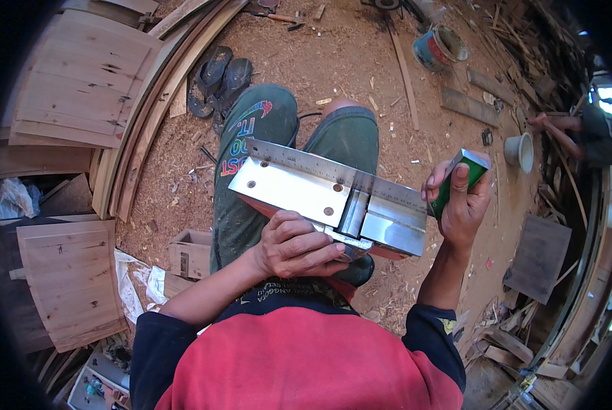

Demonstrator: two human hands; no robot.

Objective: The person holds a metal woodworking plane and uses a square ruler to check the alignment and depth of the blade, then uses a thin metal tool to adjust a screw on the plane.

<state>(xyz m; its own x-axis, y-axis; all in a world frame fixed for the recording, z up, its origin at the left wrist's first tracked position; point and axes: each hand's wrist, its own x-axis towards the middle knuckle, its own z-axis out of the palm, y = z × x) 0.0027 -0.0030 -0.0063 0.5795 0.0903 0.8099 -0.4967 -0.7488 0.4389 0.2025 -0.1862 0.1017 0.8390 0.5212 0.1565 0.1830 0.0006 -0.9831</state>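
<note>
An electric hand planer (289, 190) rests upside down across my thighs, its shiny metal sole facing up. Between the sole's two plates, the cutter drum (353, 213) shows in its gap. My left hand (296, 246) is closed round the planer's near side, fingers curled by the drum. In my right hand (464, 208) is a try square with a green handle (448, 188), gripped between thumb and fingers. The square's steel ruler blade (320, 166) stands on edge along the far side of the sole, spanning both plates. The planer's underside body is mostly hidden.
Wood shavings cover the floor. Dark sandals (225, 75) lie beyond my left knee, and a hammer (278, 17) lies farther off. Wooden panels (73, 287) and long boards (155, 102) stand at left. Right are buckets (439, 48), a pale pail (519, 152) and another person's bare limbs (559, 126).
</note>
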